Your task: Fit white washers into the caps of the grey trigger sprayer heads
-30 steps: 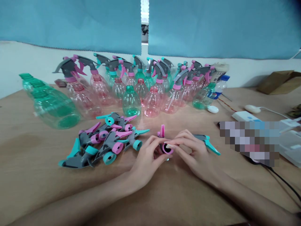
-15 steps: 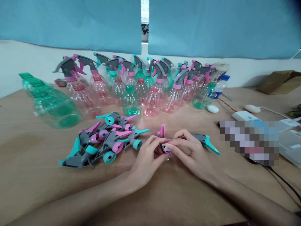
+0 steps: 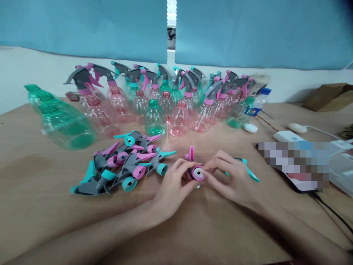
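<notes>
A trigger sprayer head with a pink collar [image 3: 200, 177] is held between the thumb and fingers of my left hand [image 3: 172, 184]. Its collar opening faces me, and a white round washer [image 3: 197, 172] with a dark centre hole sits inside. The pink trigger [image 3: 191, 152] points away, above my fingers. My right hand [image 3: 231, 176] is at the collar's right edge, thumb and index fingertips slightly apart, holding nothing visible; whether they touch the rim I cannot tell. Partly behind this hand lies a turquoise-trigger sprayer head [image 3: 250, 172]. Left of my hands lies a pile of sprayer heads [image 3: 127, 162].
Several pink and green bottles stand at the back, many with sprayer heads, including a green bottle [image 3: 155, 119] without one. At right are a phone [image 3: 296, 180] with a cable, a white power strip [image 3: 289, 136], a white oval object [image 3: 250, 128] and a cardboard box [image 3: 325, 97].
My right fingers have drawn back slightly to the right from the collar opening, so the white washer inside now shows fully. My left hand keeps hold of the sprayer head.
</notes>
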Available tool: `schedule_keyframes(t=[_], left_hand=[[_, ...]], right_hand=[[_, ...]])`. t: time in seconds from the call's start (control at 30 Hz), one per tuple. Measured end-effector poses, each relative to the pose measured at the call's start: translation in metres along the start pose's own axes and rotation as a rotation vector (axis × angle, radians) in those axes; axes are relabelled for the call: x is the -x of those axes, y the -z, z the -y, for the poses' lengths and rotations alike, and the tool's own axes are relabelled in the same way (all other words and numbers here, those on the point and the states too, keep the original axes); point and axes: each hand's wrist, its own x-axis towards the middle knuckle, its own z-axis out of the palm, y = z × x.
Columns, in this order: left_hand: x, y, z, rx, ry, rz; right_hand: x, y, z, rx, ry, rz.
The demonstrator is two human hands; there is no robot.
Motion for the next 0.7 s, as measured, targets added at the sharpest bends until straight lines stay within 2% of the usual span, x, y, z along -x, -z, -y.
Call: schedule_keyframes(t=[0.13,0.53,0.7], left_hand=[[0.0003,0.0007,-0.0009,-0.013,-0.018,-0.011],[0.006,-0.0016,0.0035,-0.183,-0.179,-0.048],[0.0065,-0.0024,0.0051,-0.258,-0.2,-0.049]], right_hand=[[-0.0026,0.0027,0.0001,0.104,0.058,0.066],[-0.0013,0.0006,-0.0009,0.153,-0.003,0.108],[-0.0008,-0.0009,0.0,0.224,-0.001,0.124]])
